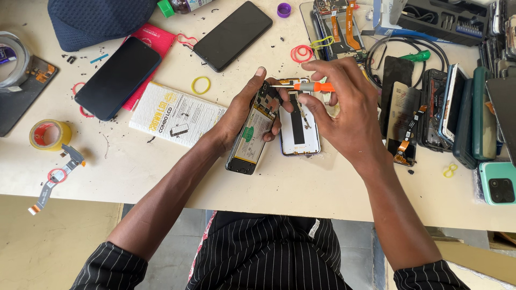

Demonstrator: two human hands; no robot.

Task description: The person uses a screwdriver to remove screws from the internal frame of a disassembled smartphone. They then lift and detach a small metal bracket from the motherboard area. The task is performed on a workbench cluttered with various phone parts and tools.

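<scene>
My left hand (243,111) grips an opened phone body (251,134), its battery and green-labelled insides facing up, tilted off the table. My right hand (344,107) pinches a small screwdriver (306,86) with an orange grip, held level, its metal tip at the top end of the phone body. Under both hands a detached phone screen panel (299,129) lies on the white table (161,172), its back up with a black strip down the middle.
Two dark phones (117,78) (233,35) and a white flat box (176,114) lie at the left. Tape rolls (49,134), rubber bands and a loose flex cable (56,177) are scattered. Several opened phones and parts (457,113) crowd the right side, with a bit case (443,19) behind.
</scene>
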